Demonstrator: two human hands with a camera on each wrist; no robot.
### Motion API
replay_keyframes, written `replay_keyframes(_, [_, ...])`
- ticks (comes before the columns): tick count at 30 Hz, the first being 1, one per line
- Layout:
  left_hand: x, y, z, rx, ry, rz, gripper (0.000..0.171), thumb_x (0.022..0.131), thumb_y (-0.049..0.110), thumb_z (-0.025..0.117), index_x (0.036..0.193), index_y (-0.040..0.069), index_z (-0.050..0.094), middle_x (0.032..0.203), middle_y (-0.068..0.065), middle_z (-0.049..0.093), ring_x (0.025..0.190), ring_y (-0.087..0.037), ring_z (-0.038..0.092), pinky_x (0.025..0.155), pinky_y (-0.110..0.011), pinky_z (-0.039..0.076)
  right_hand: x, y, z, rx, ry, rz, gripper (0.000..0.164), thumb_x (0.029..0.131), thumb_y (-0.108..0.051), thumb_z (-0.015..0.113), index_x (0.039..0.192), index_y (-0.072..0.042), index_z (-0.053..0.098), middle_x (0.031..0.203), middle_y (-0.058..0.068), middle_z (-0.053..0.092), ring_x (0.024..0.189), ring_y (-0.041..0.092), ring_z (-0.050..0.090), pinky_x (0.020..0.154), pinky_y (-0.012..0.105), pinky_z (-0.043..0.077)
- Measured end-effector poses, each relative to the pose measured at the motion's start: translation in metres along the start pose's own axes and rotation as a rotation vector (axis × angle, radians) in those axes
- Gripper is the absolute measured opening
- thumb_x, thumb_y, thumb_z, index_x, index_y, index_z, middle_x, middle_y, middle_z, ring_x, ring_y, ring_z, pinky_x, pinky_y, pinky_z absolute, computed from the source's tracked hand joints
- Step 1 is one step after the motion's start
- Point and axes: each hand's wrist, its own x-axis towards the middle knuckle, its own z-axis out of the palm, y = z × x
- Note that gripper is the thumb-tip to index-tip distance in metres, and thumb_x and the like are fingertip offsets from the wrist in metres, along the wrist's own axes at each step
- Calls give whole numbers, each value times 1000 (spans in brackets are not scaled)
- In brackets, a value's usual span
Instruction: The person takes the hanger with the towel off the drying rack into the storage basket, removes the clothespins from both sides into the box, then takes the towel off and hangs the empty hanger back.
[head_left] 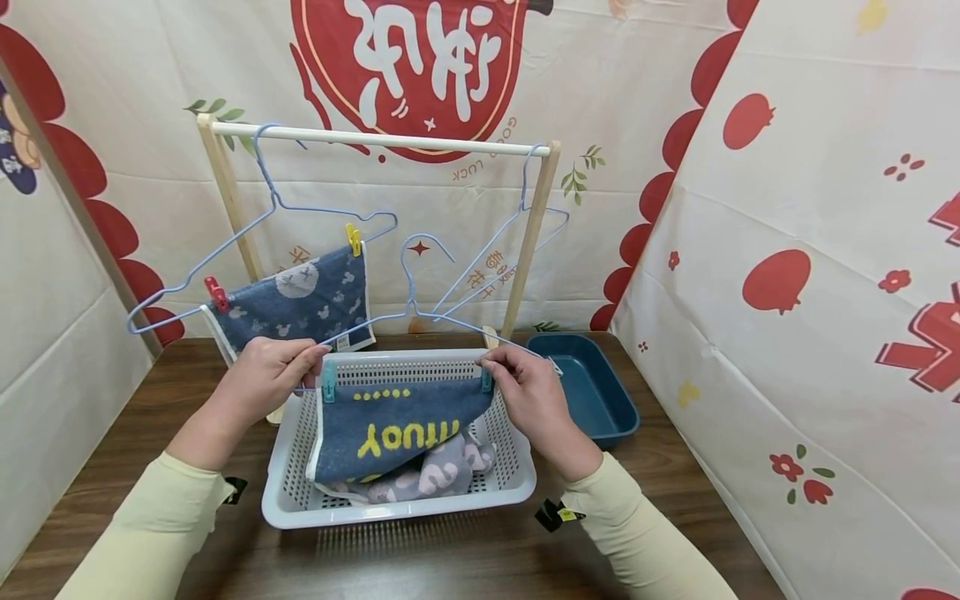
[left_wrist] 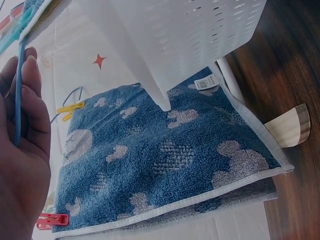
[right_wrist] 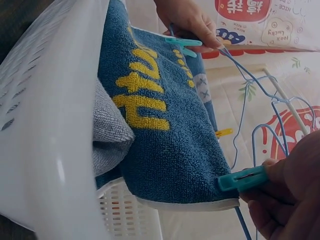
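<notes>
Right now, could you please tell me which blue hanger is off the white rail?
The middle hanger, which the left hand holds above the basket: its hook is free, while the other hangers hook over the rail.

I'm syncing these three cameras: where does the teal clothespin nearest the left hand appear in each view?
Head: teal clothespin, left of centre, beside the left hand.
Left wrist: teal clothespin, top-left, at the picture's edge.
Right wrist: teal clothespin, upper middle, below the left hand.
Shared landmark: yellow clothespin, visible in all three.
</notes>
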Motion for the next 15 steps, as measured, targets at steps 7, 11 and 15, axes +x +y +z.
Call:
replay_keyframes(7, [-1, -1, 0, 10, -5, -7, 34, 111, 9, 68, 79, 21, 67, 68, 16, 57, 64, -6, 52, 57, -27, 47, 1, 0, -1, 29, 61, -68, 9, 107, -11, 74, 111, -13, 82, 108, -2, 82, 86, 13, 71, 74, 28, 60])
replay_keyframes(11, [0, 0, 0, 7, -9, -12, 34, 111, 9, 68, 79, 21, 67, 67, 15, 57, 63, -6, 52, 58, -27, 48, 1, 1, -2, 51, 59, -81, 10, 108, -11, 72, 113, -14, 81, 111, -5, 82, 89, 13, 72, 76, 29, 60])
replay_keyframes(15, [0, 0, -1, 4, -6, -11, 34, 110, 9, 69, 79, 22, 67, 66, 15, 57, 63, -7, 53, 58, -27, 49, 1, 1, -2, 65, 52, -83, 11, 109, -13, 71, 115, -14, 80, 113, -5, 82, 91, 14, 72, 77, 28, 59])
